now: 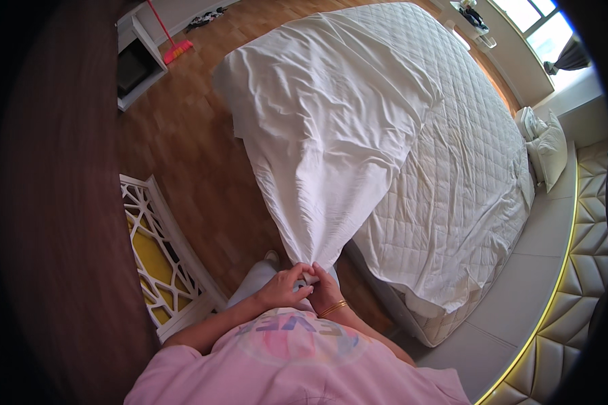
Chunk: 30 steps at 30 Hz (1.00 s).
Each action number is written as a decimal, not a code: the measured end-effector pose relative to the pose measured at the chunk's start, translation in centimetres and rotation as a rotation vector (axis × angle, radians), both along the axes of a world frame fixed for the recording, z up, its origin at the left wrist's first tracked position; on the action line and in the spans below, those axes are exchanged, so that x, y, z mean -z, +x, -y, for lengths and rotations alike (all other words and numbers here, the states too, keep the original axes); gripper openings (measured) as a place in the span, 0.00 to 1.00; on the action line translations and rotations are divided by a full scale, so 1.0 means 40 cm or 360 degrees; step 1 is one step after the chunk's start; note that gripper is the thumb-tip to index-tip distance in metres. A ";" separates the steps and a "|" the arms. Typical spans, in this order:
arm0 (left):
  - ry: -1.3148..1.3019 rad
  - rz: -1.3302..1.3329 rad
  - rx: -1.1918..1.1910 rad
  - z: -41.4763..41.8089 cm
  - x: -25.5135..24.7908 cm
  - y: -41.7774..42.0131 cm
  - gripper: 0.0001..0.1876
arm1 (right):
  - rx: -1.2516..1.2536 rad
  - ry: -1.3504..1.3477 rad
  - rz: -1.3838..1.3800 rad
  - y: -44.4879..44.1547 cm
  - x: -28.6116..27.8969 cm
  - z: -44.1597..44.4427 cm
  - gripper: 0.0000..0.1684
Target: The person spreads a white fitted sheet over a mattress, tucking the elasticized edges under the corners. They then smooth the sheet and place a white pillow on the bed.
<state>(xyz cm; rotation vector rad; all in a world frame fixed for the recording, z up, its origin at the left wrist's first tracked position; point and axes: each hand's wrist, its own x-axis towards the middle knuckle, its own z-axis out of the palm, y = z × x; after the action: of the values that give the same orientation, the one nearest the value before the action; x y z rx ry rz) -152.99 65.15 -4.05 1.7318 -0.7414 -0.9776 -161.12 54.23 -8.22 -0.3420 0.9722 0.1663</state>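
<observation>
In front of my waist, my left hand (283, 287) and my right hand (326, 290) meet on a gathered end of a white sheet (329, 126). Fingers of both hands pinch the bunched cloth, and part of that grip is hidden behind them. From there the sheet fans out in taut folds across the foot end of a bed. A quilted white mattress cover (446, 202) shows on the uncovered side, rumpled at its near corner. Beneath that corner the mattress (438, 329) is partly exposed.
Wooden floor (187, 142) runs along the left. A white lattice panel (167, 263) stands close on that side, with a pink broom (178, 50) farther off beside a white cabinet (144, 55). Pillows (547, 147) lean near a padded headboard (552, 324) at right. A dark brown surface (66, 202) fills the left edge.
</observation>
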 end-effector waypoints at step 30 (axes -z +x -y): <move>-0.0907 -0.2253 -0.1349 0.080 0.322 0.314 0.24 | 0.0897 -0.0888 0.0247 -0.005 -0.195 -0.128 0.10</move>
<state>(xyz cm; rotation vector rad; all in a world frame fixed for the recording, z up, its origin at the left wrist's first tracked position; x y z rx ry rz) -140.42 61.96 -16.91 0.4228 0.5760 -0.9403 -161.33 59.33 -0.42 -0.5648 0.9142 -0.6477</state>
